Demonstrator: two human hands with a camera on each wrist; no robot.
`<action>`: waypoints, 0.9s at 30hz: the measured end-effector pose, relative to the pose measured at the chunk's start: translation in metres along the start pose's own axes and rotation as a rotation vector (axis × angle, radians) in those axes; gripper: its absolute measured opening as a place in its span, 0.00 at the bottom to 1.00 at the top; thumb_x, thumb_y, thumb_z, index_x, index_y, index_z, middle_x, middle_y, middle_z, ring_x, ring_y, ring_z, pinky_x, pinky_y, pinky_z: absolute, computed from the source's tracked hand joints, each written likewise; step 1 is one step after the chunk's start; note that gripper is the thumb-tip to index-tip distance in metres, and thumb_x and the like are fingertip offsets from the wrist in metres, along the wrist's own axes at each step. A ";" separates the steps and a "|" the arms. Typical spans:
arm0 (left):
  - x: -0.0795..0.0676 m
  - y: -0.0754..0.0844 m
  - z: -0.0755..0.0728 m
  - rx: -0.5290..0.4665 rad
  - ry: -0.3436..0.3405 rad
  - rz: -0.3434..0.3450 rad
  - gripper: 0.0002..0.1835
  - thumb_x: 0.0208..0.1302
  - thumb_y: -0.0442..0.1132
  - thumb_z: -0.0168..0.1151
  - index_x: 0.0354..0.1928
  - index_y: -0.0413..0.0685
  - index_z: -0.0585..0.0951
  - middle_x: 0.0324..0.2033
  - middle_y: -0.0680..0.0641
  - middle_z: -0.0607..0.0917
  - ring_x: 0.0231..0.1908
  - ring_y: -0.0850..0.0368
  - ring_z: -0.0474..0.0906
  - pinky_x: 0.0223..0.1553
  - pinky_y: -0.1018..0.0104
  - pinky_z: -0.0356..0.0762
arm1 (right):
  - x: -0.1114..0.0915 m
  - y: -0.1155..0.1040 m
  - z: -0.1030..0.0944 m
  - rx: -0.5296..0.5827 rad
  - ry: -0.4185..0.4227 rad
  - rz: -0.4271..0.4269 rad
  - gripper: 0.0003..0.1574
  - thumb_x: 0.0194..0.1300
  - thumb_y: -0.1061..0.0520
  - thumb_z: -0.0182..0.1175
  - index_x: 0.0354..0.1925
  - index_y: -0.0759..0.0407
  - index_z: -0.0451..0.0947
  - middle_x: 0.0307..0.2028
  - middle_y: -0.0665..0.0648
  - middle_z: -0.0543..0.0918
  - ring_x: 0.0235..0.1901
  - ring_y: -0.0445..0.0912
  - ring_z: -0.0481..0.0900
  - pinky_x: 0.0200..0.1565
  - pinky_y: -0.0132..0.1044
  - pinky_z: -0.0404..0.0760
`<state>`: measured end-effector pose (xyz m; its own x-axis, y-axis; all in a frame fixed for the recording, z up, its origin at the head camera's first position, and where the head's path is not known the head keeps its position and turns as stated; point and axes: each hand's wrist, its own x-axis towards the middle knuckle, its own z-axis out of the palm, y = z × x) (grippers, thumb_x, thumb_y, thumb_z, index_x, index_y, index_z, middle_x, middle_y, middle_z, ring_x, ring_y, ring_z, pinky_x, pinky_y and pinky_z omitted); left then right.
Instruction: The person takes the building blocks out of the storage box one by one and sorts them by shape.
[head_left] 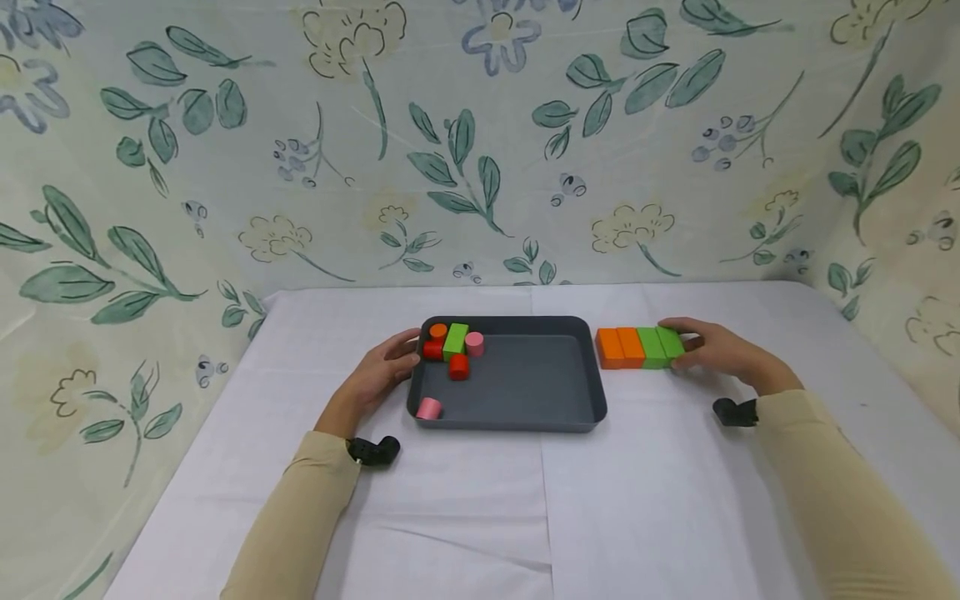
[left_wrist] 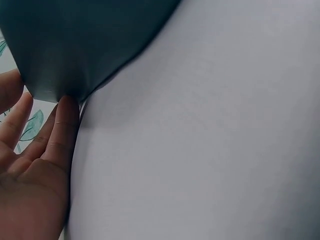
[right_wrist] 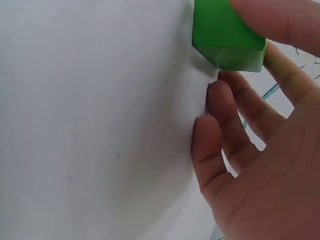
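Observation:
My left hand [head_left: 378, 371] rests against the outer left side of a dark grey tray [head_left: 517, 392]. In the left wrist view its fairly straight fingers [left_wrist: 62, 132] touch the tray's wall [left_wrist: 85, 45]. To the right of the tray, two orange blocks [head_left: 621, 347] and two green blocks stand side by side in a row on the table. My right hand [head_left: 723, 354] pinches the rightmost green block [head_left: 670, 346] between thumb and index finger. In the right wrist view the thumb lies on this green block [right_wrist: 225, 35], while the other fingers are bent below it.
Inside the tray's left part are an orange cylinder [head_left: 438, 332], a green block [head_left: 455, 340], two red cylinders [head_left: 459, 367] and a pink cylinder [head_left: 474, 343]. Another pink cylinder [head_left: 429, 408] lies in the near left corner. A white cloth [head_left: 480, 517] covers the table; patterned fabric hangs behind.

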<state>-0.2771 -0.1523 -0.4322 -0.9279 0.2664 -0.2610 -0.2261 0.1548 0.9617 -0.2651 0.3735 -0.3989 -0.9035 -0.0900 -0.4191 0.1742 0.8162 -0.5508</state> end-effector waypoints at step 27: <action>0.002 -0.002 -0.002 0.007 0.008 0.008 0.33 0.72 0.35 0.53 0.76 0.57 0.60 0.76 0.42 0.59 0.73 0.44 0.61 0.77 0.49 0.57 | -0.057 -0.161 -0.025 -0.215 0.114 -0.413 0.36 0.70 0.46 0.58 0.72 0.53 0.64 0.69 0.64 0.70 0.67 0.62 0.67 0.62 0.67 0.71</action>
<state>-0.2788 -0.1538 -0.4348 -0.9321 0.2598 -0.2524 -0.2165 0.1589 0.9633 -0.2510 0.2617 -0.2682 -0.9195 -0.3779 -0.1082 -0.2822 0.8262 -0.4875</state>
